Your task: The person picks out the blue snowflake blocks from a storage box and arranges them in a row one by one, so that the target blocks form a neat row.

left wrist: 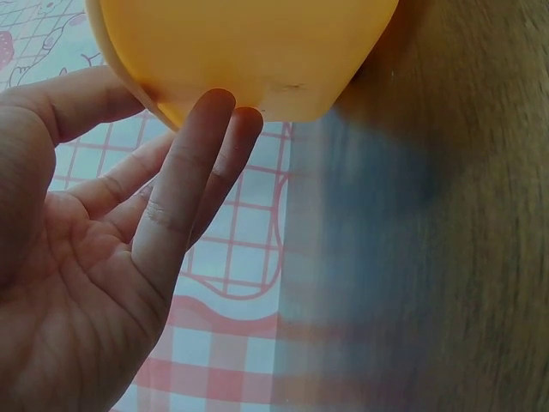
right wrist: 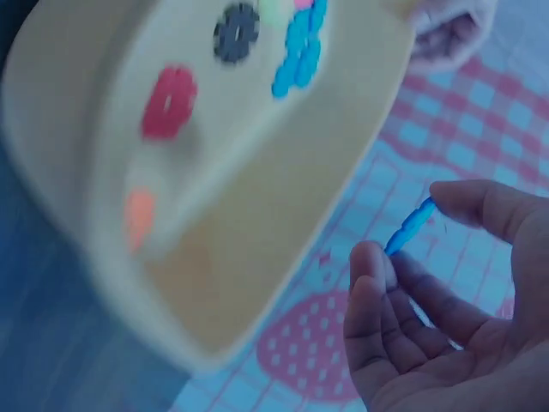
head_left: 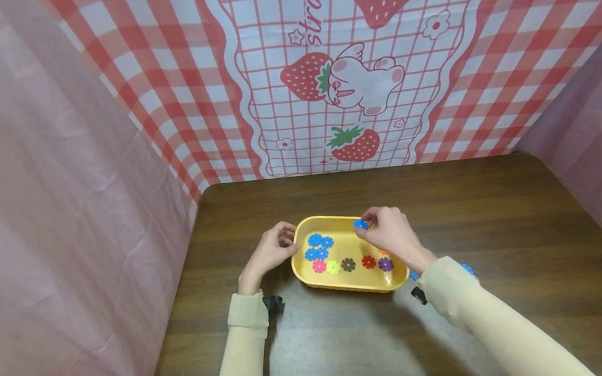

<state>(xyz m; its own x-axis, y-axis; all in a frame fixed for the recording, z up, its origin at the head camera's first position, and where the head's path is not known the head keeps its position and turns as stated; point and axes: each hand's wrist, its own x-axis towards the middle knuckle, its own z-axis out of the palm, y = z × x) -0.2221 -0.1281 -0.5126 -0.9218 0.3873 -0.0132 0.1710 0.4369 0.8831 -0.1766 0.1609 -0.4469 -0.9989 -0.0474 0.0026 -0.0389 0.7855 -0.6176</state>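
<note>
A yellow plastic basket (head_left: 342, 244) stands on the table, my left hand (head_left: 272, 248) holding its left end. In the left wrist view the thumb crosses the rim and the fingertips touch the outer wall. Over the basket's far right side, my right hand (head_left: 392, 232) pinches a blue snowflake disc (right wrist: 410, 227) between thumb and fingers. Several blue discs (head_left: 317, 253) lie bunched at the basket's left. Along its near side run a pink disc (head_left: 319, 266), a yellow-green one, a dark brown disc (head_left: 348, 264), a red disc (head_left: 368, 262) and a purple disc (head_left: 385, 264). An orange disc (head_left: 382, 251) is partly hidden by the right hand.
More blue discs (head_left: 467, 268) lie on the brown table (head_left: 329, 345) right of the basket, partly covered by the right sleeve. A red-and-white checked cloth (head_left: 172, 75) with strawberries hangs behind the table. Pink curtains (head_left: 76, 194) hang at both sides.
</note>
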